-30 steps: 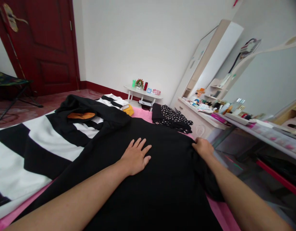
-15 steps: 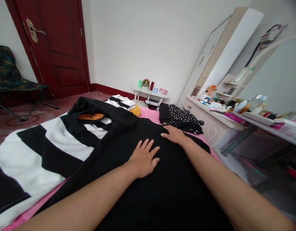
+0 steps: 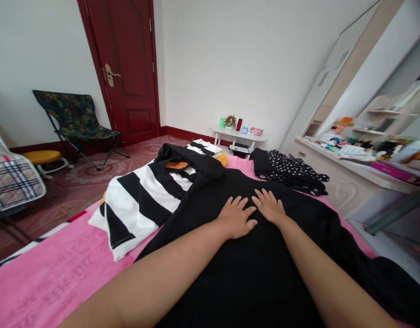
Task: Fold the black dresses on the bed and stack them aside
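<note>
A large black garment lies spread over a pink bed cover in front of me. My left hand rests flat on it with fingers stretched out. My right hand lies flat beside it, fingers apart, and the two hands touch at the fingertips. Neither hand holds anything. To the left of the black garment lies a black-and-white striped garment with an orange patch near its collar.
A black dotted garment lies at the far end of the bed. A small white table with bottles stands by the far wall. A cluttered dresser runs along the right. A folding chair and a red door are at the left.
My right hand moved left from the garment's right edge to lie flat beside my left hand. The view swung left, bringing the chair and door into view.
</note>
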`<control>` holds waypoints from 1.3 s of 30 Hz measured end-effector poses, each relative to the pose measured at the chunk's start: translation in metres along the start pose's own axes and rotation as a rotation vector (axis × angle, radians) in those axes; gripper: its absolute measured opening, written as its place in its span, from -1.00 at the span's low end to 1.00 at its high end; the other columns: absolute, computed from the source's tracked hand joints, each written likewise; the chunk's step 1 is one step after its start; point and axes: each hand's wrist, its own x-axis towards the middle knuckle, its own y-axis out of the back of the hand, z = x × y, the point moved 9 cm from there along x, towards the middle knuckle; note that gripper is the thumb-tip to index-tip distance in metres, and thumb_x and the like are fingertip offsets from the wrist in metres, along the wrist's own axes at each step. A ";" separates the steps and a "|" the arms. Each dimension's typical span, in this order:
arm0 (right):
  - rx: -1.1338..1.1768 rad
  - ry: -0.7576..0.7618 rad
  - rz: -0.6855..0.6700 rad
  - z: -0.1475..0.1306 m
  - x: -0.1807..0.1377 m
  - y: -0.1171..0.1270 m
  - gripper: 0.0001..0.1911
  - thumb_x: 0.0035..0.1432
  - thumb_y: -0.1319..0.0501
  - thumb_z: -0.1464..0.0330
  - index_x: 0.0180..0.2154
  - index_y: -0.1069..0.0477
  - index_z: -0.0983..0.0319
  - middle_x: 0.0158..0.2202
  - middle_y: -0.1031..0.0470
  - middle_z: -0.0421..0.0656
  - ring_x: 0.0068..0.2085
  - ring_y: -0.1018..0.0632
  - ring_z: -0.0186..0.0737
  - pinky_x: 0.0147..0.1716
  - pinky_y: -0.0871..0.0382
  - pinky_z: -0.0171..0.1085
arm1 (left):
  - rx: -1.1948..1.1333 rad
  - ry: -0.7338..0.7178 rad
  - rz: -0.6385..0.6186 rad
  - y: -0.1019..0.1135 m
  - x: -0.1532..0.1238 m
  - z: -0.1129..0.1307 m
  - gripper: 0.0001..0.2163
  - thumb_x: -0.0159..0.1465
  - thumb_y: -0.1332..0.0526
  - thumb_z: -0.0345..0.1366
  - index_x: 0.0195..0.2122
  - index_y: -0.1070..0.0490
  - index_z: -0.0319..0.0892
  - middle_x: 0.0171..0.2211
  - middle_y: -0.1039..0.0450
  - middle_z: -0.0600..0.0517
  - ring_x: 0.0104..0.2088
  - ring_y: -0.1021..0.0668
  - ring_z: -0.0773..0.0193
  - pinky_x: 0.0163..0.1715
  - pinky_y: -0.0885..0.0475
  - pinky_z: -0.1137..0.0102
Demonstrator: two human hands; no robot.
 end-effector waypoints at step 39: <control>0.497 -0.009 0.494 0.012 -0.071 0.049 -0.63 0.22 0.02 0.20 -0.17 -0.48 0.20 -0.07 -0.49 -0.08 -0.07 -0.50 -0.13 -0.04 -0.31 -0.24 | -0.310 0.904 0.746 0.282 -0.063 -0.204 -0.69 0.06 -0.28 -0.31 -0.20 -0.40 -0.39 -0.20 -0.43 -0.20 -0.15 -0.50 -0.02 -0.19 -0.41 0.18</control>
